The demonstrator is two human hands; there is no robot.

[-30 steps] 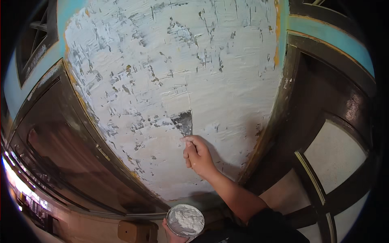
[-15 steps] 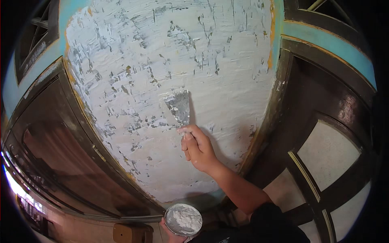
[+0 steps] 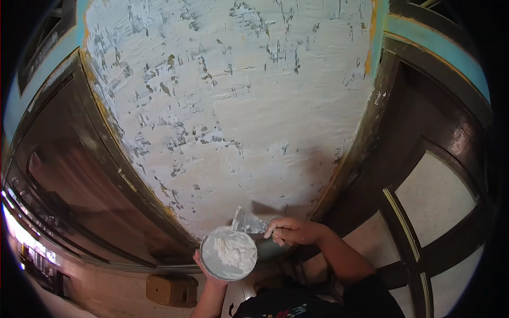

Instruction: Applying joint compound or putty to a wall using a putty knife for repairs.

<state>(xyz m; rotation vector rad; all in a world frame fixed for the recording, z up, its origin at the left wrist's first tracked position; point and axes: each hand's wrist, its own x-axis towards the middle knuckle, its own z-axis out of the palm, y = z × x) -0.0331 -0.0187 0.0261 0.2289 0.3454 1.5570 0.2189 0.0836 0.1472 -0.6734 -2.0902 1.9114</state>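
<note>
My right hand [image 3: 294,231] is closed round the handle of a putty knife [image 3: 250,221], its wide metal blade pointing left. The blade's end is at the far right rim of a round bowl [image 3: 209,269]; whether it touches the rim I cannot tell. White putty [image 3: 236,252] lies in a heap in the bowl, mostly toward its right side. My left hand [image 3: 204,267] grips the bowl from the left and below, its fingers partly hidden. Beyond both hands stands a wall [image 3: 254,116] coated in rough white putty, with grey patches showing through, most thickly at the left and top.
Dark wooden frames border the wall, with a glazed door [image 3: 79,185] on the left and a panelled door [image 3: 424,159] on the right. A brown stool [image 3: 170,290] stands on the tiled floor [image 3: 114,286] at lower left.
My right hand has brought the putty knife down from the middle of the wall to the bowl. My left hand has raised the bowl slightly and moved it a little left.
</note>
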